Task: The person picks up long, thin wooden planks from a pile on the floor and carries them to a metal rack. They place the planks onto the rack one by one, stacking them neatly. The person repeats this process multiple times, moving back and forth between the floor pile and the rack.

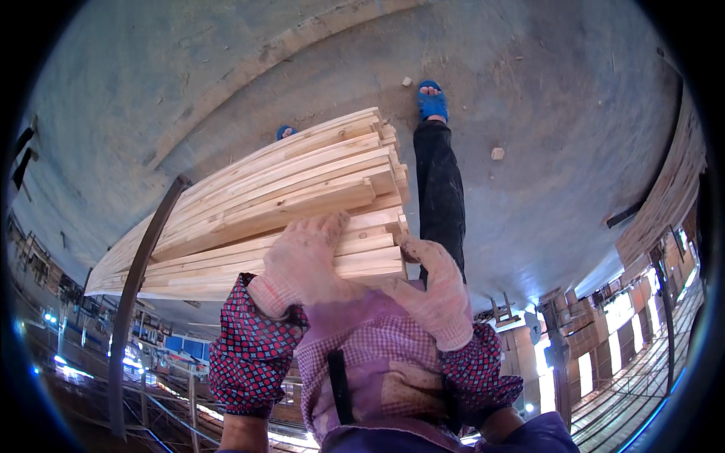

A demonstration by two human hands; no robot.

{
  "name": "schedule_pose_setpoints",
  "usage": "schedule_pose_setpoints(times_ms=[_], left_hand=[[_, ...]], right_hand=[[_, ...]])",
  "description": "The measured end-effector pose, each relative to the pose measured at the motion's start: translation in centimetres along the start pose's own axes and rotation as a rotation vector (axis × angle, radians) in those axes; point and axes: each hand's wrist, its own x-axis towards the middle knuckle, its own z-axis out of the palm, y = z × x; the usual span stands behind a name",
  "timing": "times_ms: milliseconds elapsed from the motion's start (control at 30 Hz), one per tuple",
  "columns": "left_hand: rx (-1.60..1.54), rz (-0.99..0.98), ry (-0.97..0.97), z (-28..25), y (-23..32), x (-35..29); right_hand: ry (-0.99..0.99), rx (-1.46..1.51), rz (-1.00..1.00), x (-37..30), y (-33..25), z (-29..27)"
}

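Observation:
A big stack of pale wooden strips (287, 170) stretches from the far left to just in front of my body, with uneven cut ends on its right side. My left hand (302, 257), in a soiled pale pink knit glove, reaches over the nearest group of strips (370, 260). Its fingers bend across their top and its thumb lies toward the near edge. My right hand (438, 291), gloved alike, is beside the cut ends. Its fingertips are against or close to them, thumb held apart; actual contact is hard to tell.
A dark metal bar (147, 253) rises by the stack's left part. My leg in black trousers (440, 181) and blue slipper (432, 102) stands right of the stack. Small wood offcuts (497, 153) lie on the concrete floor (544, 204). More timber (664, 204) lies at far right.

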Motion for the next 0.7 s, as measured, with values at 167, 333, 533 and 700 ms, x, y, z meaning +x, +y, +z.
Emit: schedule_pose_setpoints(times_ms=[167,333,533,700], left_hand=[[-0.018,-0.009,-0.011,-0.3,0.0,-0.1],[-0.004,-0.002,-0.003,-0.4,0.2,-0.1],[-0.004,-0.032,-0.090,-0.7,0.3,0.3],[0.006,-0.057,-0.097,-0.9,0.5,0.3]], right_hand=[[-0.004,0.327,0.232,0.4,-1.3,0.2],[-0.243,0.012,0.272,2.5,-1.4,-1.2],[-0.374,-0.012,0.228,4.1,0.2,-1.0],[-0.337,0.158,0.230,4.0,1.3,-0.3]])
